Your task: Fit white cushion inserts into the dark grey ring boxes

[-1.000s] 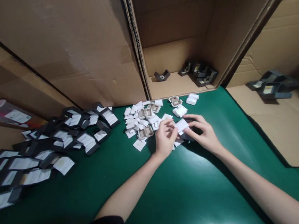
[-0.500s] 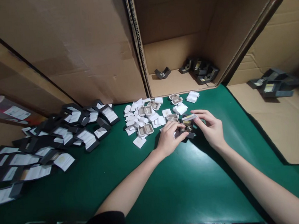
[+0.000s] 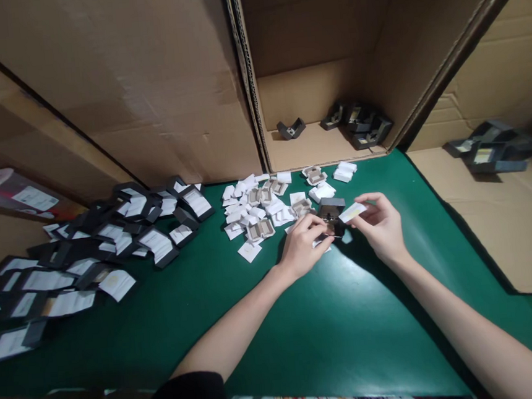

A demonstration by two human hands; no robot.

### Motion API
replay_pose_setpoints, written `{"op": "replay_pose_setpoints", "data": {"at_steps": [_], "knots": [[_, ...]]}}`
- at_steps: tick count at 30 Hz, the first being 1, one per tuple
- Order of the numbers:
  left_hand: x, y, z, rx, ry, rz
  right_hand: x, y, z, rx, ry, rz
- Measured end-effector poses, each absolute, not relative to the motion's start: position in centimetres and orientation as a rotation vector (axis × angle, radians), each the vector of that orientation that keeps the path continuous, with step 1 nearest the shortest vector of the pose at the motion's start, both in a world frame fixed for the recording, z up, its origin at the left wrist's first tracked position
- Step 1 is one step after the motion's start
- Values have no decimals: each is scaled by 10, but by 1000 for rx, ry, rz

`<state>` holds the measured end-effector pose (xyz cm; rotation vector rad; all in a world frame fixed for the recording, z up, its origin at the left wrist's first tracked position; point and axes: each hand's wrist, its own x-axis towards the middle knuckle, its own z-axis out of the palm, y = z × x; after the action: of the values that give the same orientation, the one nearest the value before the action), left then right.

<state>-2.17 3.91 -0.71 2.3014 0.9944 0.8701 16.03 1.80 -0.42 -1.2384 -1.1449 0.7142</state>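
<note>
My left hand (image 3: 303,244) is closed around the near left side of a small black hinged box (image 3: 332,207). The box stands with its lid raised, and its inside is dark with a brownish part at the bottom. Between the thumb and fingers of my right hand (image 3: 380,225) is a small white card (image 3: 352,212) with a yellowish patch, held tilted just right of the box. White paper lies partly under my left hand. Behind the box is a heap of folded white paper pieces (image 3: 248,210), with open grey-brown inserts (image 3: 260,230) among them.
Many black boxes with white leaflets (image 3: 156,245) are piled on the left of the green table (image 3: 278,335). A large carton (image 3: 317,148) at the back holds several open black boxes (image 3: 364,125). More black boxes (image 3: 494,148) sit on cardboard at right. A plastic tub (image 3: 23,193) lies far left.
My right hand has drawn the white card slightly right and away from the box, tilting it. The box's raised lid now shows. My left hand stays at the box.
</note>
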Motion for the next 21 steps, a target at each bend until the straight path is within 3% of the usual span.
{"op": "replay_pose_setpoints", "data": {"at_steps": [14,21], "knots": [[-21,39,-6,2211,1052,843,160,12,0,-1376,-1465,433],[-21,39,-10,2387,985,839,156,10,-4,-1478,-1384,485]]}}
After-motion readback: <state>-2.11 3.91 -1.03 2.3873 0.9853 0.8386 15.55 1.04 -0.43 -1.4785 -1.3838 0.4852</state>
